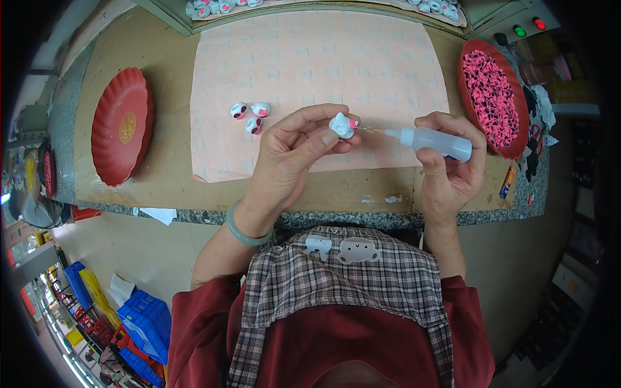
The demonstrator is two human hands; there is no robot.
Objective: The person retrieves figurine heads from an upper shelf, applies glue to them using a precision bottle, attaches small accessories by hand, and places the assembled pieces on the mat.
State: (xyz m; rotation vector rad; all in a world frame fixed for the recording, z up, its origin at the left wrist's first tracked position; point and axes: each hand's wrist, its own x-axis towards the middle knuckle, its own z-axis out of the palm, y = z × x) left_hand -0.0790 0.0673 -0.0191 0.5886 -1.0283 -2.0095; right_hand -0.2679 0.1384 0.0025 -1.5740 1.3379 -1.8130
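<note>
Between thumb and fingers my left hand (294, 142) holds a small white cat-head figurine (341, 125) with a pink patch by one ear. My right hand (456, 165) grips a translucent squeeze bottle (441, 143), tilted sideways. Its thin needle tip points left and reaches the figurine's pink patch; whether it touches, I cannot tell. To the left of my left hand, three similar white figurines (260, 110) with pink and dark parts lie on a pale pink patterned sheet (310, 71).
A red scalloped tray (121, 155) stands at the left. Another red tray (467, 61) at the right is full of small pink and black pieces (488, 97). More white figurines (223, 6) sit on a shelf at the back. An orange-and-dark tube (508, 182) lies near the right edge.
</note>
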